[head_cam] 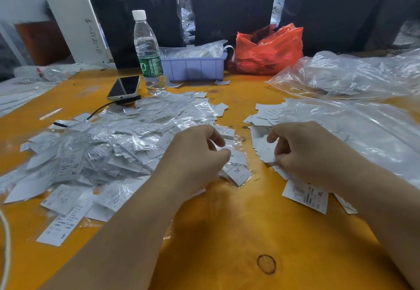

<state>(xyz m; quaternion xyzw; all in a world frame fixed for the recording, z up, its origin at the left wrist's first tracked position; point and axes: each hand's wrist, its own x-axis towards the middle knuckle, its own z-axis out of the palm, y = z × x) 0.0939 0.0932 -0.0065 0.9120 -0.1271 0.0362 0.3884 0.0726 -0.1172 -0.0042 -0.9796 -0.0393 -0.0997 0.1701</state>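
**A:** As you go from the left, what lies around the work?

**B:** A heap of sleeved labels spreads over the left of the orange worktop. Behind it come a phone with a black cable trailing from under it, then a bottle, a purple tray, a red bag, and clear bags at far right. The left forearm lies over the heap's near edge and hides part of it.

**A:** How many of each?

**B:** One phone, one bottle, one tray, one red bag, two hands. The labels are too many to count.

**A:** And the hands?

**B:** The left hand, at the heap's right edge, has its fingers curled. Its thumb and forefinger pinch a sleeve that lies just right of it on the worktop. The right hand, near it but apart, is curled too. It pinches a bare label at the near end of a loose pile, in front of the clear bags.
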